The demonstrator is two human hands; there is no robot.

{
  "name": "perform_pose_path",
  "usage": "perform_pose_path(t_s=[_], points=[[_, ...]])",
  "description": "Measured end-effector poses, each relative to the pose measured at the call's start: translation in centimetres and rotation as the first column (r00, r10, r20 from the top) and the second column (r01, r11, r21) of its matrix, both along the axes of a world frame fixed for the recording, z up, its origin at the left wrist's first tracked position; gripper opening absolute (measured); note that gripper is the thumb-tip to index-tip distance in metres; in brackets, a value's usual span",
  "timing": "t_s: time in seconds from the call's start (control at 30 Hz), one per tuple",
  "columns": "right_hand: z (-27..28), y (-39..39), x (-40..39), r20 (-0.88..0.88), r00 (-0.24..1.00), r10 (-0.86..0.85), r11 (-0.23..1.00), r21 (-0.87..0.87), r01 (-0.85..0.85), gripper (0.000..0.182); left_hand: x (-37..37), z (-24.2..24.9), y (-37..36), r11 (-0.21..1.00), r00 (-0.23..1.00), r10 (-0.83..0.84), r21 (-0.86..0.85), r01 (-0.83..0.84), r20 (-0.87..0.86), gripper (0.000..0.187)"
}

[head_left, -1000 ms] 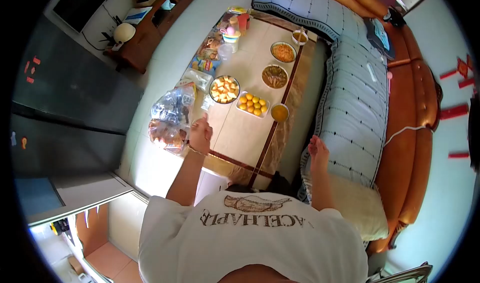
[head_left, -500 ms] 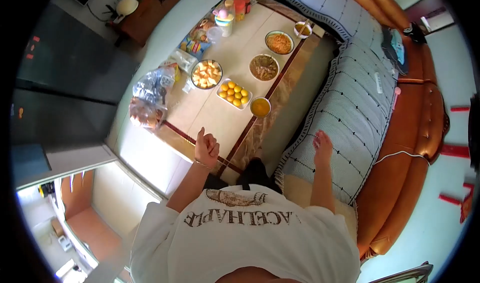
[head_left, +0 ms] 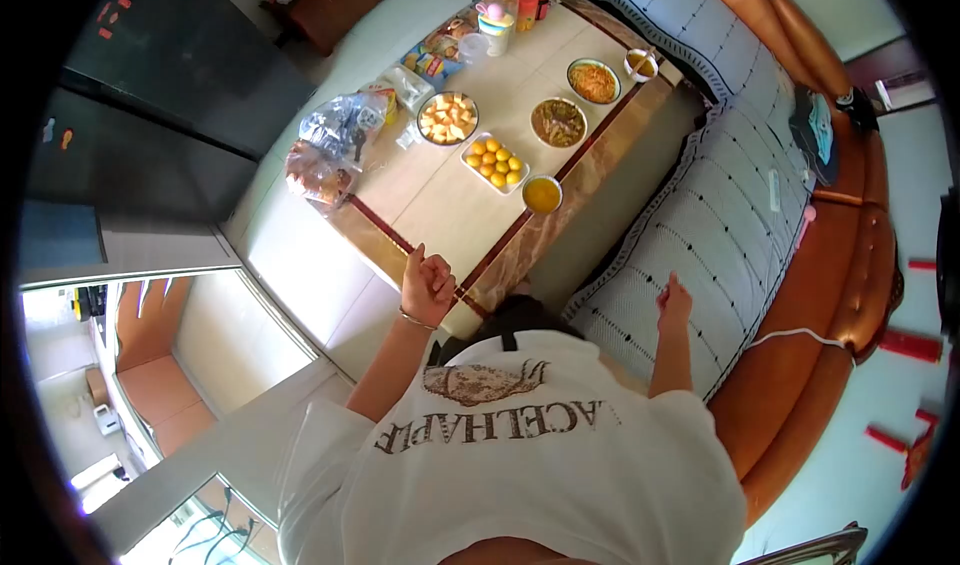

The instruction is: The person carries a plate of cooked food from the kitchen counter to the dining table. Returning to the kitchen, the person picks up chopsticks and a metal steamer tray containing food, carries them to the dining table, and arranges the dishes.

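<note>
My left hand (head_left: 428, 287) is in the air by the near end of the table, its fingers curled in and one digit pointing up. Nothing shows in it, and a bracelet circles the wrist. On the right, my right hand (head_left: 675, 303) hovers over the patterned sofa cover (head_left: 728, 255), loosely bent and holding nothing visible. Nearest my left hand on the table are a bowl of yellow-orange liquid (head_left: 542, 196) and a white tray of round yellow fruit (head_left: 495, 162). Beyond them stand a bowl of cut pale chunks (head_left: 447, 118) and a bowl of brown food (head_left: 559, 123).
A bowl of shredded orange food (head_left: 594, 82) and a small bowl with utensils (head_left: 641, 64) stand farther along the table (head_left: 425, 190). Plastic bags (head_left: 325, 155) and cups (head_left: 495, 30) line its left edge. The orange leather sofa (head_left: 800, 395) runs along the right.
My view has shifted, so the table and its dishes sit higher and farther right. My right hand has turned, with its fingers drawn in more. My left hand stays curled.
</note>
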State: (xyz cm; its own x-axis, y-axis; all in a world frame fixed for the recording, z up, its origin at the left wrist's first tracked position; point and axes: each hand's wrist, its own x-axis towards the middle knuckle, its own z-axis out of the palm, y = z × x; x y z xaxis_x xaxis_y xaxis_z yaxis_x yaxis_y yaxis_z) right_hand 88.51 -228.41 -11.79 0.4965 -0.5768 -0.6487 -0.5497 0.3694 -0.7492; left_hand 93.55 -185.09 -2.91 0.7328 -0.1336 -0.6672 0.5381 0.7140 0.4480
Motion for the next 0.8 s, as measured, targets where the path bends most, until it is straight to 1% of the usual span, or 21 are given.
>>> perform_pose_path(t_s=[0.03,0.07,0.1,0.13,0.17,0.2,0.23,0.27,0.33,0.37,0.43,0.47,0.5,0.53,0.57,0.63,0.67,0.7,0.77,0.8], points=[[1.0,0.4,0.0,0.022,0.999,0.034,0.999,-0.011,-0.034,0.025,-1.2,-0.1,0.6,0.999,0.999,0.031,-0.040,-0.032,-0.034,0.046],[1.7,1.2,-0.4,0.015,0.999,0.033,0.999,-0.020,-0.033,0.025,-2.0,-0.3,1.6,0.998,0.996,0.067,0.011,-0.066,-0.066,0.042],[2.2,2.1,-0.8,0.027,0.995,0.098,0.995,-0.018,-0.097,0.025,-2.3,-0.6,2.9,0.990,0.982,0.144,0.018,-0.143,-0.124,0.037],[2.5,2.5,-0.5,0.047,0.984,0.169,0.986,-0.016,-0.169,0.025,-2.9,-1.6,4.2,0.992,0.991,0.123,-0.009,-0.124,-0.057,0.034],[2.5,2.6,-0.1,0.047,0.983,0.176,0.984,-0.022,-0.175,0.025,-3.3,-2.6,5.2,0.994,0.995,0.104,-0.033,-0.103,0.010,0.032],[2.4,2.4,0.4,0.093,0.970,0.224,0.975,-0.025,-0.222,0.025,-3.6,-2.9,5.7,0.993,0.994,0.110,-0.040,-0.110,0.010,0.032],[2.3,2.1,1.1,0.139,0.953,0.271,0.963,-0.030,-0.269,0.025,-3.9,-3.1,5.9,0.985,0.985,0.174,-0.008,-0.175,-0.014,0.032],[2.0,1.8,1.9,0.138,0.951,0.278,0.961,-0.037,-0.275,0.025,-4.2,-3.4,5.9,0.971,0.970,0.238,0.026,-0.238,-0.037,0.031],[1.7,1.7,3.6,0.160,0.927,0.340,0.938,0.007,-0.346,0.025,-5.0,-3.6,5.4,0.969,0.968,0.245,0.020,-0.244,-0.061,0.032],[1.4,1.8,4.0,0.158,0.924,0.347,0.936,0.000,-0.351,0.025,-5.6,-3.8,5.2,0.969,0.966,0.246,0.021,-0.245,-0.083,0.032],[1.6,3.1,5.2,0.088,0.924,0.373,0.925,0.046,-0.377,0.023,-5.8,-4.2,4.3,0.970,0.965,0.243,0.009,-0.243,-0.094,0.031],[0.8,2.6,6.5,0.081,0.922,0.378,0.923,0.050,-0.383,0.023,-5.0,-4.3,3.0,0.965,0.961,0.262,0.049,-0.258,-0.091,0.030],[-0.1,1.6,8.3,0.100,0.905,0.415,0.903,0.074,-0.422,0.024,-3.8,-4.7,1.4,0.958,0.956,0.279,0.090,-0.272,-0.088,0.029],[-1.2,0.3,10.4,0.119,0.885,0.449,0.882,0.097,-0.461,0.025,-2.5,-5.6,-0.3,0.971,0.969,0.239,0.048,-0.236,-0.065,0.028],[-2.3,-1.1,12.6,0.113,0.883,0.455,0.879,0.101,-0.466,0.025,-1.1,-6.7,-2.4,0.969,0.967,0.245,0.050,-0.241,-0.073,0.028],[-4.8,-4.2,17.5,0.121,0.814,0.568,0.801,0.143,-0.581,0.028,1.6,-9.0,-7.3,0.982,0.969,0.157,0.133,-0.133,-0.192,0.029],[-6.7,-5.7,20.1,0.113,0.806,0.582,0.793,0.145,-0.592,0.028,2.9,-10.1,-10.0,0.987,0.965,0.130,0.124,-0.104,-0.227,0.030],[-8.8,-7.0,22.9,0.090,0.781,0.618,0.768,0.141,-0.624,0.028,4.0,-11.8,-12.8,0.988,0.981,0.130,0.105,-0.116,-0.142,0.032],[-11.9,-8.9,28.7,0.064,0.738,0.672,0.726,0.140,-0.673,0.028,6.0,-13.8,-18.8,0.994,0.988,0.093,0.066,-0.086,-0.125,0.029],[-13.2,-9.4,31.2,0.065,0.729,0.681,0.713,0.163,-0.682,0.027,7.8,-14.1,-21.3,0.992,0.984,0.115,0.064,-0.108,-0.133,0.029]])
